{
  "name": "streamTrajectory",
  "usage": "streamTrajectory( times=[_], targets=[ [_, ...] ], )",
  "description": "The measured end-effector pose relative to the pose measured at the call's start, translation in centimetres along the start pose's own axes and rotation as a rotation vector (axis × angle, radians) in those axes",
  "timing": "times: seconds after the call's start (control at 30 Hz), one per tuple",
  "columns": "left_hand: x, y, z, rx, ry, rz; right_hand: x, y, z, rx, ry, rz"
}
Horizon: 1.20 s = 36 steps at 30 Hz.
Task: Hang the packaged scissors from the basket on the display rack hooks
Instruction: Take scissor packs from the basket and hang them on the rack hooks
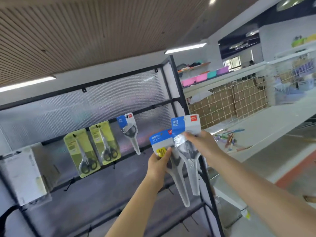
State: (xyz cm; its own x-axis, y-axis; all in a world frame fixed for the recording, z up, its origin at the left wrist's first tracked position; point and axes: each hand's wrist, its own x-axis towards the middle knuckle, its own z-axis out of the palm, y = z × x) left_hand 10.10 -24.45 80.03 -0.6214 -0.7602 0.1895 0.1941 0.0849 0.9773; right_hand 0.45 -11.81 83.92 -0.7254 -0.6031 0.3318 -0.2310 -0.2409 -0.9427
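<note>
I hold two blue-and-white packs of scissors in front of the black display rack (172, 101). My left hand (158, 164) grips the lower pack (177, 182), thumb on its yellow sticker. My right hand (202, 142) pinches the upper pack (185, 127) just below its card header, slightly right of and overlapping the other. On the rack hang a matching blue pack (130, 132) and two yellow packs (82, 154) (105, 142), each on a hook. The basket is not in view.
Bare black hooks (69, 185) stick out of the rack's lower bars. A white boxed item (22, 177) hangs at the left. To the right stands a white shelf (256, 130) with a wire grid back and some colourful small items (229, 137).
</note>
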Motion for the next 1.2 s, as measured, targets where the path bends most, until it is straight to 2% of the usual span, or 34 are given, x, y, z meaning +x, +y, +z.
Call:
streamTrajectory(
  times=[0.23,0.53,0.83,1.0,1.2],
  targets=[
    [0.3,0.4,0.6,-0.015,-0.029,0.018,0.4,-0.2,-0.5,-0.029,0.014,-0.015],
    [1.4,0.9,-1.2,0.013,0.069,0.035,1.2,-0.4,0.0,-0.055,-0.025,-0.011],
    [2.5,1.4,-5.6,-0.001,0.216,0.008,3.0,0.8,3.5,-0.008,-0.086,0.061],
    [3.3,1.4,-8.5,-0.026,0.276,0.009,4.8,1.6,6.3,-0.057,-0.145,0.036],
    [4.7,1.3,-11.1,0.002,0.302,0.007,6.7,2.5,9.5,0.03,-0.159,0.015]
  ],
)
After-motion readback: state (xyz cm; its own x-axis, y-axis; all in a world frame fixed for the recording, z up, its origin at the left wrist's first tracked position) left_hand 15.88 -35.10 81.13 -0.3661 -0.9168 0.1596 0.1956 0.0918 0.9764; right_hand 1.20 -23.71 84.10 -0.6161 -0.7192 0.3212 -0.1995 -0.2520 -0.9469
